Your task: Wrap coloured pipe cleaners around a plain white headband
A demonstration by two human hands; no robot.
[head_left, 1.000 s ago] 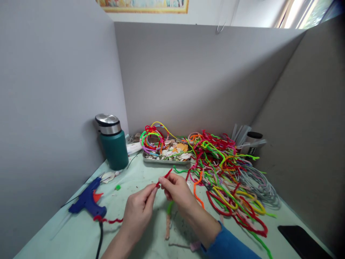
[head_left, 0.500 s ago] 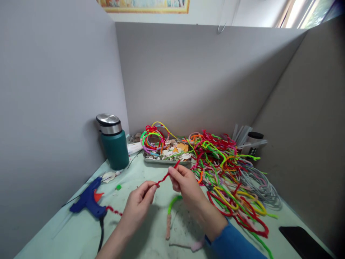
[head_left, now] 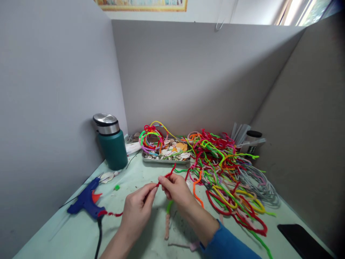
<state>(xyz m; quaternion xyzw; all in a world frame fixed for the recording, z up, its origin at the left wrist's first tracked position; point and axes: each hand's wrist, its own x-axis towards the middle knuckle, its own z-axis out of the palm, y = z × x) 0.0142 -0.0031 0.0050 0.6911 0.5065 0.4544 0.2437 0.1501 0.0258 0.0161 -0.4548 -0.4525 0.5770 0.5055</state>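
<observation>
left hand point(head_left: 138, 205) and right hand point(head_left: 176, 190) are both clamped in a pinch on the red stem point(head_left: 169, 175); its long axis slants away rightward, tip bent steeper.

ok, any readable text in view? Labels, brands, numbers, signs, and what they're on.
No readable text anywhere.
Black-lidded jar: pale marks on a dark patch, too small to read; maybe only a pattern.
Green bottle: none visible.
Blue glue gun: none visible.
Phone-like black slab: none visible.
</observation>
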